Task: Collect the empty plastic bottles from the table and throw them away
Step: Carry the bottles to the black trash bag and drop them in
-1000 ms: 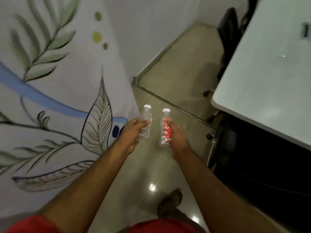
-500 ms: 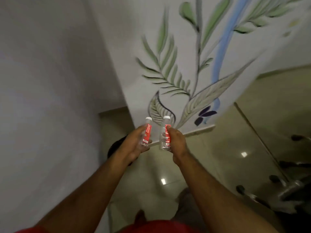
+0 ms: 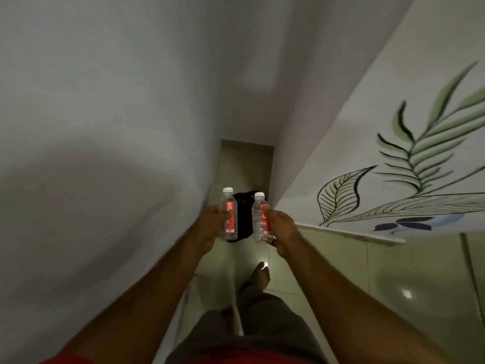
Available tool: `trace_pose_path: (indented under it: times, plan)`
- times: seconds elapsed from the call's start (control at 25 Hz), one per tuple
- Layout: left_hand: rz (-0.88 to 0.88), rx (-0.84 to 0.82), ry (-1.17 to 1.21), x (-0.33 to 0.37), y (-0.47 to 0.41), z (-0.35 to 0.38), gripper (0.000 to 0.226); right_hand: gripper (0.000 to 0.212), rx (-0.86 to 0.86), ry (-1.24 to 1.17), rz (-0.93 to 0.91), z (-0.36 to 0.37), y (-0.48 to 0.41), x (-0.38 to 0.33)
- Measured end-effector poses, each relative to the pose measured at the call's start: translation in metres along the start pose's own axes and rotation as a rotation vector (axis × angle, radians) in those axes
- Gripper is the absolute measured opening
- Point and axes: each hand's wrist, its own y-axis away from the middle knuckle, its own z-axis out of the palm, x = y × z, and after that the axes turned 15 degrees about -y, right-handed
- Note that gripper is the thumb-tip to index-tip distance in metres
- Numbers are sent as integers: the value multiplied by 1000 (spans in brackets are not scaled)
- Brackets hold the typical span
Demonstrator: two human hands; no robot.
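Observation:
Each of my hands holds an empty clear plastic bottle with a white cap and a red label, both upright. My left hand (image 3: 210, 227) is closed around the left bottle (image 3: 229, 214). My right hand (image 3: 282, 231) grips the right bottle (image 3: 260, 219). On the floor beyond and between the two bottles stands a black bin (image 3: 244, 219) lined with a black bag, in a narrow gap between two walls; the bottles hide part of it.
A plain white wall (image 3: 105, 127) runs close on my left. A wall painted with green leaves (image 3: 393, 166) stands on the right, ending at a corner. Glossy tiled floor (image 3: 393, 285) lies below. My bare foot (image 3: 258, 278) steps forward on the tiles.
My view has swung left, away from the table and chairs, into the narrow gap. The black bin has come into full view ahead. Both hands still hold their bottles.

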Motion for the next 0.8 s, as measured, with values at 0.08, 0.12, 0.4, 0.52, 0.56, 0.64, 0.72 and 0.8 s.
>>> trace_pose_path:
  times: [0.08,0.12,0.4,0.52,0.56,0.64,0.72,0.8]
  plan:
    - [-42,7,-50,1,-27,-2,10,24,-7,36,-9,13,-36,2]
    - [-66,24,-72,-1,-41,-2,11,22,2,54,-17,18,-53,8]
    - [-213,104,-99,-51,-172,-16,26,15,49,149,-37,42,-190,66]
    - [-207,128,-182,-88,-251,-16,27,4,118,134,-23,38,-260,102]
    - [-209,130,-212,-100,-275,-14,25,6,139,152,-12,35,-285,114]
    - [-218,146,-258,-126,-315,-9,22,10,165,180,14,30,-325,136]
    - [-236,177,-311,-156,-356,-4,20,4,187,220,22,27,-369,162]
    - [-258,199,-354,-181,-390,-1,21,11,199,269,31,25,-408,185]
